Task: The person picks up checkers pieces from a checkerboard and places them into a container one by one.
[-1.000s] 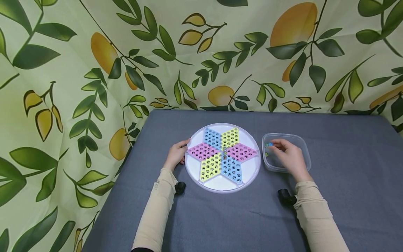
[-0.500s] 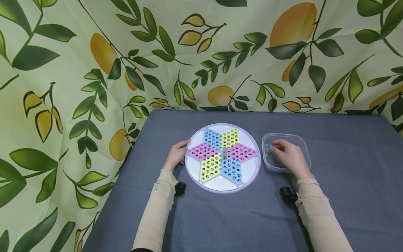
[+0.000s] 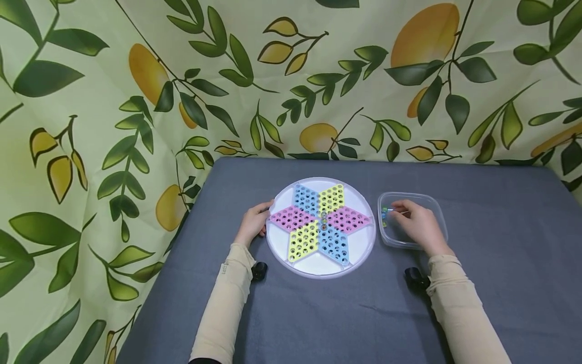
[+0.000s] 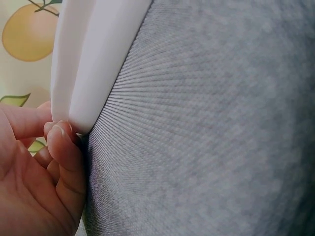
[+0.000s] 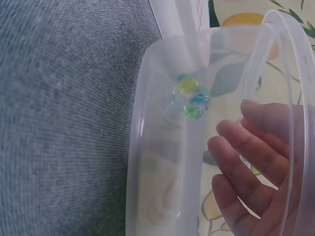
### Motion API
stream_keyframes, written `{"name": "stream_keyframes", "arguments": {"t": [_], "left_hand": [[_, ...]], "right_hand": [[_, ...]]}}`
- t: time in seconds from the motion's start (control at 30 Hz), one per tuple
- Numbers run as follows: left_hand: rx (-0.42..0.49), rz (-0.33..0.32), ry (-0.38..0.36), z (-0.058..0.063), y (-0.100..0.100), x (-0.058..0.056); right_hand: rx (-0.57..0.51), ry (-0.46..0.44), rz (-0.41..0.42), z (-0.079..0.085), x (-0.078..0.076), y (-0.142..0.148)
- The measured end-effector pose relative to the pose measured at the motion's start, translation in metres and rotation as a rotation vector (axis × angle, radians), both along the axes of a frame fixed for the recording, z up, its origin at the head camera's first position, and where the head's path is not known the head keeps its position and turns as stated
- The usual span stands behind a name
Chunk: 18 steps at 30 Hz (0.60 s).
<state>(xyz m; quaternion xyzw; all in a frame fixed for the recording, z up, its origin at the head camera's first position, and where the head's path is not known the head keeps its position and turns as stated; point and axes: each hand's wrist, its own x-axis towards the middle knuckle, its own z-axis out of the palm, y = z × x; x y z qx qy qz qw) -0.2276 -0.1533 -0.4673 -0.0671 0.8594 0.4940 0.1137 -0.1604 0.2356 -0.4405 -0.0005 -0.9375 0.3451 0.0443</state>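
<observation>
My left hand (image 3: 253,222) pinches the left rim of a round white Chinese checkers board (image 3: 316,264), thumb and fingers at its edge in the left wrist view. The board bears a star of pink, yellow and blue points dotted with holes. Several marbles (image 3: 324,221) sit in a short row at its centre. My right hand (image 3: 420,225) reaches into a clear plastic container (image 3: 442,217) right of the board. Glass marbles (image 5: 192,97) with yellow, blue and green swirls cluster at the container's left end. Just short of them, my right fingers (image 5: 226,129) are loosely bent, with nothing visible between them.
A grey cloth (image 3: 318,323) covers the table. Behind it and to the left hangs a curtain (image 3: 254,116) printed with leaves and fruit. Black wrist cameras (image 3: 415,279) protrude from both sleeves.
The blue marble by my right fingertips now lies farther left, among the others along the container's left wall. My right hand has barely shifted, and the left keeps its grip on the board.
</observation>
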Motion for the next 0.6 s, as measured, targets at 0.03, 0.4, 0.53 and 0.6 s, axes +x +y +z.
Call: {"name": "stream_keyframes", "arguments": {"t": [0.03,0.4,0.53,0.6], "left_hand": [[-0.001,-0.001,0.002,0.0,0.0003,0.0001],[-0.005,0.002,0.012,-0.0021,0.0004,-0.0009],[-0.004,0.001,0.01,-0.0013,0.0006,-0.0004],[-0.005,0.003,0.009,-0.0011,0.0007,-0.0005]], "right_hand": [[-0.005,0.007,-0.005,-0.0002,0.0004,0.0006],[-0.004,0.021,-0.021,0.0001,0.0036,0.0027],[-0.015,0.012,-0.025,0.0011,0.0046,0.0034],[-0.024,0.004,-0.024,0.0016,0.0047,0.0039]]}}
